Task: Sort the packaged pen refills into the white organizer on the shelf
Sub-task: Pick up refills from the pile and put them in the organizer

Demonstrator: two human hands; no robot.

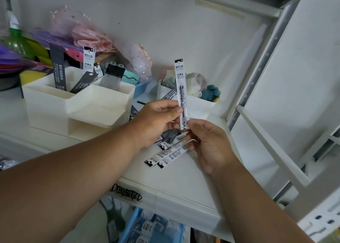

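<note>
From the head view I see a white shelf (pixel 211 191). Both hands, left hand (pixel 156 121) and right hand (pixel 209 147), pinch one upright refill packet (pixel 181 88). The white organizer (pixel 55 99) holds perhaps five; several loose packets (pixel 165 154) remain unsorted.

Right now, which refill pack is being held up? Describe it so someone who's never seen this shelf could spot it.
Start at the white organizer on the left of the shelf, then look right to the two hands at the middle. Between them stands the held refill pack, upright, pinched by the left hand and the right hand. Unlike the loose packs lying flat below, it is raised off the shelf.
</note>
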